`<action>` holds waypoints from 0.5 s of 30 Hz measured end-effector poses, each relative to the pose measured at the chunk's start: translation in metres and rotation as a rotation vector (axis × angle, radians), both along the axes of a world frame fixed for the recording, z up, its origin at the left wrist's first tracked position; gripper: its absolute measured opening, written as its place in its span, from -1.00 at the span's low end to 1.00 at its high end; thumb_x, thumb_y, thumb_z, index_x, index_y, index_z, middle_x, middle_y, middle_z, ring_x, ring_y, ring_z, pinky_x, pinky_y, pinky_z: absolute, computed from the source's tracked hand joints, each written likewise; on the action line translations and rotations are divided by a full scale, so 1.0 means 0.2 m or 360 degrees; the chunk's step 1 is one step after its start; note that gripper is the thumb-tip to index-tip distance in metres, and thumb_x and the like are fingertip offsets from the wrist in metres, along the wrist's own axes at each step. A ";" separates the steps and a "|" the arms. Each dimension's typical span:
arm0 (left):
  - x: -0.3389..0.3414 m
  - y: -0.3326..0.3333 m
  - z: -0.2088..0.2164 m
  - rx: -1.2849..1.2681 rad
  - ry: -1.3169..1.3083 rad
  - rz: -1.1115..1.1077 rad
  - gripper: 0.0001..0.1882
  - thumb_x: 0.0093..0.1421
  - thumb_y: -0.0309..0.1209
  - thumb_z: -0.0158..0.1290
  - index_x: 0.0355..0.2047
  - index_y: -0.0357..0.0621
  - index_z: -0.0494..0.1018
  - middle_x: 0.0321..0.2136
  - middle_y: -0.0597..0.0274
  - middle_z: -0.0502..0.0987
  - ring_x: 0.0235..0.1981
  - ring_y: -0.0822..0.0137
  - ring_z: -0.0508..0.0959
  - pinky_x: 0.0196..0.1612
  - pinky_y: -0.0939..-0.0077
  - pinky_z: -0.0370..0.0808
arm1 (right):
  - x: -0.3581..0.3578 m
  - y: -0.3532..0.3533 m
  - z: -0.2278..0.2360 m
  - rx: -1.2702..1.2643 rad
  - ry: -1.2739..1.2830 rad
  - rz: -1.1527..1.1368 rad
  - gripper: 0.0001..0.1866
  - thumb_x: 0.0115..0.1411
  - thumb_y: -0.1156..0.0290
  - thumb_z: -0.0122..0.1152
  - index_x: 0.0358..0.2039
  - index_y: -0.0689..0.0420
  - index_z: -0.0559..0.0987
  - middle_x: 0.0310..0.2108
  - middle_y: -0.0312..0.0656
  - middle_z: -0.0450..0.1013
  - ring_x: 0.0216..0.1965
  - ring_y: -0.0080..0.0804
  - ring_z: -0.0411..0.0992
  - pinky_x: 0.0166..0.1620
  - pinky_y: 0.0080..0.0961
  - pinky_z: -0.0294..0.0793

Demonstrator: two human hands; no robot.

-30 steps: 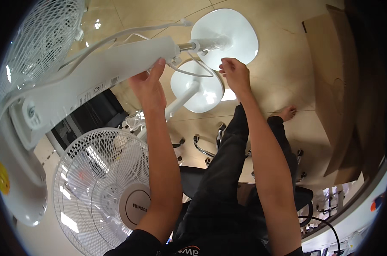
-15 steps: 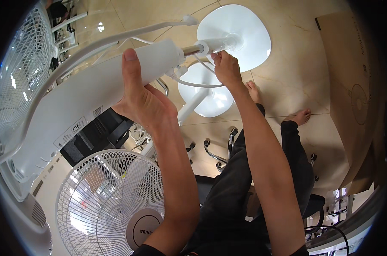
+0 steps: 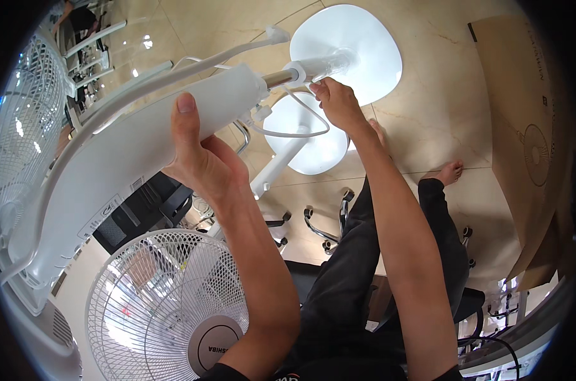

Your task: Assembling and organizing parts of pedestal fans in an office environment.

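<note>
My left hand (image 3: 205, 162) is closed around the white housing (image 3: 122, 146) of a standing fan, thumb on top, the fan tilted across my view. A metal tube (image 3: 279, 77) runs from the housing into a collar (image 3: 295, 73) on the white pole (image 3: 323, 66), which rises from a rounded white base (image 3: 377, 54). My right hand (image 3: 338, 105) is pinched against the pole's underside, just beside the collar; what lies between its fingertips is hidden. A white power cord (image 3: 294, 134) loops under the housing. A thicker white bar (image 3: 173, 77) runs along the housing's far side.
A second white fan base (image 3: 307, 152) stands on the tiled floor, beside a wheeled chair leg (image 3: 323, 232). A caged fan head (image 3: 167, 298) is at the lower left, another grille (image 3: 24, 127) at the far left. A cardboard box (image 3: 516, 140) stands right. My bare foot (image 3: 451, 173) is near it.
The housing and my left hand have shifted slightly left and down, showing more metal tube. The cord loop hangs lower. My right hand stays by the collar, turned a little.
</note>
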State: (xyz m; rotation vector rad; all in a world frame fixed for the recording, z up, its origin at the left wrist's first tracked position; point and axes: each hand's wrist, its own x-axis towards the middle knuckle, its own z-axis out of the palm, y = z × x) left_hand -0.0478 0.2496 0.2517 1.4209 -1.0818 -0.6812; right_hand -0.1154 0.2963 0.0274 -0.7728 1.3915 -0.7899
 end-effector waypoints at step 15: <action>-0.07 0.01 0.00 -0.0037 -0.0098 0.0118 -0.35 -0.03 -0.32 0.31 0.01 -0.28 0.27 -0.18 0.19 0.43 -0.17 0.37 0.47 0.00 0.46 0.45 | 0.00 0.04 0.04 -0.0079 0.0124 0.0012 -0.71 0.25 0.27 0.04 -0.31 0.28 0.51 -0.39 0.11 0.50 -0.26 0.06 0.48 -0.18 -0.17 0.44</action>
